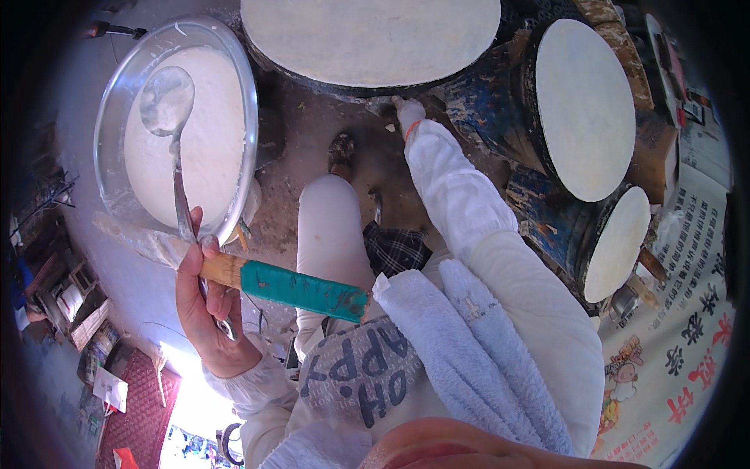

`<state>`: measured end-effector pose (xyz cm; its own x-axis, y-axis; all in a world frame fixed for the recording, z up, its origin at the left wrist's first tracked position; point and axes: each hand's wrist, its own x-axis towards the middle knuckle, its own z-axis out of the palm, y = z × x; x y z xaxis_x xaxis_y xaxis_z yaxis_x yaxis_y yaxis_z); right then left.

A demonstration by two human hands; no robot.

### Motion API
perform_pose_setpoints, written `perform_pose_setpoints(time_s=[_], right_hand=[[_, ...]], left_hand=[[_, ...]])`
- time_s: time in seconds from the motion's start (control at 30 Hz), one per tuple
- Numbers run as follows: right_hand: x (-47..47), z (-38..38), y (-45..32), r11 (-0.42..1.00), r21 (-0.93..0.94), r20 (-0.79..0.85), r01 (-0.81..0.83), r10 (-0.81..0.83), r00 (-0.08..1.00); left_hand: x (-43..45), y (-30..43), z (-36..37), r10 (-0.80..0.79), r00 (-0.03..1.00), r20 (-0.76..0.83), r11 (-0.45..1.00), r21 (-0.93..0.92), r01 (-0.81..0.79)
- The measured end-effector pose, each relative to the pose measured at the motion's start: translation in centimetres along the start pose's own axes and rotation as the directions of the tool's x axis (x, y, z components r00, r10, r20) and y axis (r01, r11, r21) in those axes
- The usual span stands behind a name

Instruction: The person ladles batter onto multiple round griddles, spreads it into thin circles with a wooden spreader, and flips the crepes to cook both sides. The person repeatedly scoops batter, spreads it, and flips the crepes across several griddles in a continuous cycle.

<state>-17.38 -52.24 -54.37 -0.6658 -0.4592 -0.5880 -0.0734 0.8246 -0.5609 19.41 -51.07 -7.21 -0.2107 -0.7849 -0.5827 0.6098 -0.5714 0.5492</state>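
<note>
My left hand point(214, 299) grips a metal ladle point(179, 170) and a flat wooden spreader point(304, 288) whose handle is wrapped in green tape. The ladle's bowl is over a large metal basin point(249, 117) of white batter point(211, 117). The spreader's pale, coated blade points left, by the basin's near rim. My right hand point(410, 111) reaches down beside the edge of a large round griddle point(375, 41) covered with a pale layer. Its fingers are partly hidden under that edge, so its grip is unclear.
Two more round griddles point(586, 111) point(617, 245) with pale layers stand on dark, worn drums at the right. A banner point(662, 352) bearing writing hangs at the lower right. A blue-white towel point(480, 352) lies over my chest. A cardboard box point(653, 158) is behind the griddles.
</note>
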Motion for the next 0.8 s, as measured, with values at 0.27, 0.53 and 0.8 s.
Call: perform_pose_setpoints(time_s=[0.27, 0.53, 0.8], right_hand=[[-0.1, 1.2, 0.8, 0.864, 0.497, -0.065, -0.081, 0.130, 0.989], [0.4, 2.0, 2.0, 0.863, 0.505, -0.132, -0.019, 0.099, 0.986], [-1.8, -0.7, 0.7, 0.863, 0.500, -0.014, -0.071, 0.089, 0.996]], left_hand=[[-0.4, -0.6, 1.0, 0.006, 1.000, 0.026, 0.998, 0.062, -0.007], [-0.1, -1.4, 1.7, -0.010, 1.000, 0.015, 0.995, 0.094, 0.008], [-1.1, -2.7, 2.8, -0.036, 0.998, 0.052, 0.988, 0.153, 0.028]])
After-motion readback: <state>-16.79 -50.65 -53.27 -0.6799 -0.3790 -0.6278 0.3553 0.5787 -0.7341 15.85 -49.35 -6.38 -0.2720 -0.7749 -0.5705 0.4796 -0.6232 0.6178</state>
